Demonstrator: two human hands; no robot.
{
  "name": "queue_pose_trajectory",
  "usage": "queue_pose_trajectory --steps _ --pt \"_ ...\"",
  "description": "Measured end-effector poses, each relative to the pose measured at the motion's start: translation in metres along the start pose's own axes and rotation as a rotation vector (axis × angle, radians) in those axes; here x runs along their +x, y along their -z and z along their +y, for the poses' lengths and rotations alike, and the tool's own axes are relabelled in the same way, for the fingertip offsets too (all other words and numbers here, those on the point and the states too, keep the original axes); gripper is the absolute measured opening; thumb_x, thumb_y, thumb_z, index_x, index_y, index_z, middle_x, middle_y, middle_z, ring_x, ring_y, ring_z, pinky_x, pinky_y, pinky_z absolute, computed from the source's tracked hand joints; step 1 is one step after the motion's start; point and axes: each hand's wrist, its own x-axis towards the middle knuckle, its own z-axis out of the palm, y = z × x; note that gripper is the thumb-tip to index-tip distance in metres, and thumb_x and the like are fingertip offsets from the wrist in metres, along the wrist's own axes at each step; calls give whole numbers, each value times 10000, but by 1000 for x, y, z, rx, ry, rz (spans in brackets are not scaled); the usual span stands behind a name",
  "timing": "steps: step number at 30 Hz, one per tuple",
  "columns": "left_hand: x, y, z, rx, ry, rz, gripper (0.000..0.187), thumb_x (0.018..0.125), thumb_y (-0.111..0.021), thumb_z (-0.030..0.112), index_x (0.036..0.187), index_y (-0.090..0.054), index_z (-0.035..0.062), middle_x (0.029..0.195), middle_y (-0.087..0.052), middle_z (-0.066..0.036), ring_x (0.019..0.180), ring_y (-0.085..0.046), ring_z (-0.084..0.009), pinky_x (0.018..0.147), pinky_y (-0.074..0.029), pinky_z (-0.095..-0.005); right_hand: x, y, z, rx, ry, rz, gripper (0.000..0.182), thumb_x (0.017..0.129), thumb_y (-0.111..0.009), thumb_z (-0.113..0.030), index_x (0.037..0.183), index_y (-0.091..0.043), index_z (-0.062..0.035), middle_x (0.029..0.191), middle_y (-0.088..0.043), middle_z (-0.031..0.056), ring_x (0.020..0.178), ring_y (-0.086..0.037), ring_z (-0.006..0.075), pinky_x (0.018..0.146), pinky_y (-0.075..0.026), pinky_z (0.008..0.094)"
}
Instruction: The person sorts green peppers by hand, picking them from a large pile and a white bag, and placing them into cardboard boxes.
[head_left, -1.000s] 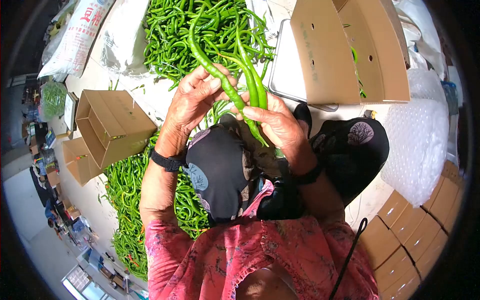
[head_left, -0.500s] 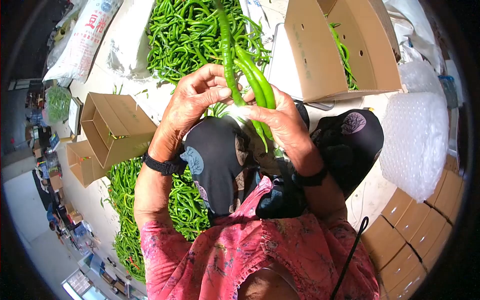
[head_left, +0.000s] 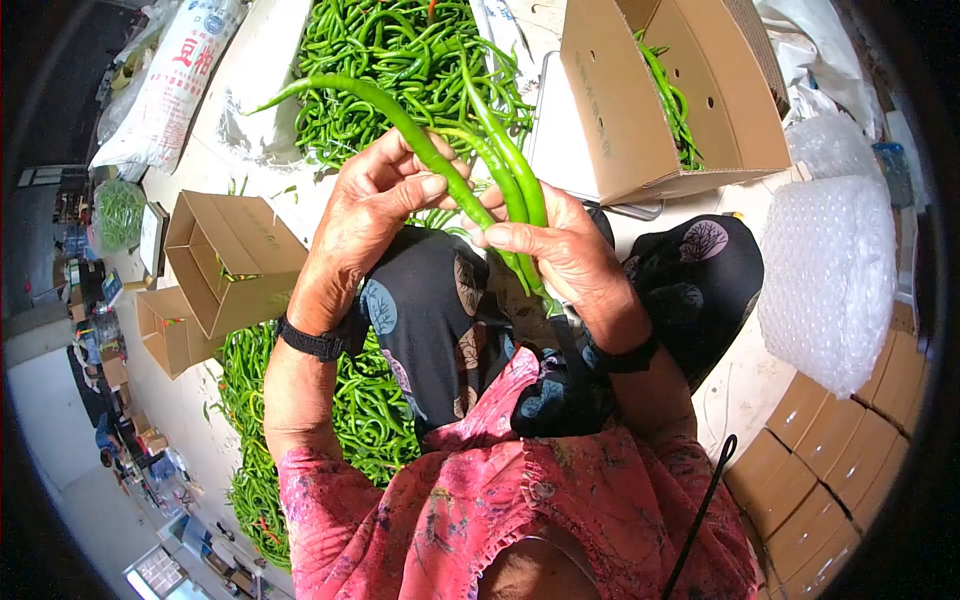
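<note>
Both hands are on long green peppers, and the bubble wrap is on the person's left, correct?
Not quite: the head view shows the bubble wrap on the person's right. The left hand and right hand are on long green peppers.

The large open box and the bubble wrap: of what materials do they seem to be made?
Large open box: probably cardboard, matte brown, judging by its stiff flat panels and small holes. Bubble wrap: likely clear plastic film, rather shiny, with dotted bubbles catching light.
</note>
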Motion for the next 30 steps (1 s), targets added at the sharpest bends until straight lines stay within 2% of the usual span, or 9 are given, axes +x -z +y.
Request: queue_pose_trajectory --steps 9,14,15,17,21,22,25,26,30 --pt "-4 -7 2 64 -16 -20 331 893 -677 108 1195 -565 33 1038 -671 -98 938 -646 -186 827 -523 -314 -5 4 3 -43 46 22 298 850 -688 -25 1124 -576 9 1058 -657 119 1010 -638 201 936 -487 313" --pt "-7 -21 12 126 28 -97 557 911 -657 118 1405 -420 17 1137 -652 -111 995 -631 -180 810 -525 -300 -6 -7 -13 61 99 -18 414 930 -591 -35 1317 -466 35 1181 -629 173 1020 -666 304 929 -523 388" --pt "-8 -32 15 87 3 -107 602 919 -645 105 1444 -363 18 1234 -612 -117 992 -624 -177 810 -525 -302 -5 -8 -16 90 82 -39 413 933 -594 -43 1320 -470 32 1179 -634 162 1009 -668 282 893 -542 376" --pt "-10 -32 12 86 23 -161 678 929 -624 83 1497 -262 7 1235 -599 -134 1004 -608 -168 821 -526 -307 -6 -13 -19 137 51 -47 409 935 -605 -61 1315 -481 25 1178 -640 149 979 -675 247 854 -558 345" --pt "-8 -32 12 222 82 -254 691 941 -589 72 1521 -215 32 1012 -654 -97 844 -637 -163 706 -555 -304 -8 -9 -21 65 16 -28 349 928 -627 -85 1249 -529 12 1098 -657 118 860 -661 176 771 -560 313" --pt "-8 -40 12 258 76 -221 657 947 -593 104 1512 -263 42 877 -645 -73 747 -634 -150 673 -547 -297 -6 -4 -21 -21 15 -23 329 928 -625 -92 1230 -533 4 1061 -652 103 848 -647 169 748 -553 314" --pt "-8 -42 4 369 -48 -175 583 952 -592 120 1476 -349 39 820 -633 -53 716 -626 -128 662 -533 -281 -6 -8 -23 14 78 -15 326 934 -617 -105 1232 -525 -9 1045 -645 100 877 -639 170 747 -547 313" --pt "-8 -44 11 342 27 -175 540 955 -610 128 1437 -396 15 842 -617 -32 727 -618 -115 654 -511 -237 -7 -12 -27 -1 73 32 326 937 -608 -104 1237 -515 -16 1033 -638 104 908 -632 175 777 -539 325" --pt "-11 -40 10 333 -15 -8 406 949 -582 138 1322 -508 -3 776 -615 -28 648 -556 -89 636 -476 -241 -8 -6 -32 -84 141 147 359 929 -606 -86 1262 -499 -7 1042 -638 118 922 -638 194 843 -514 337"
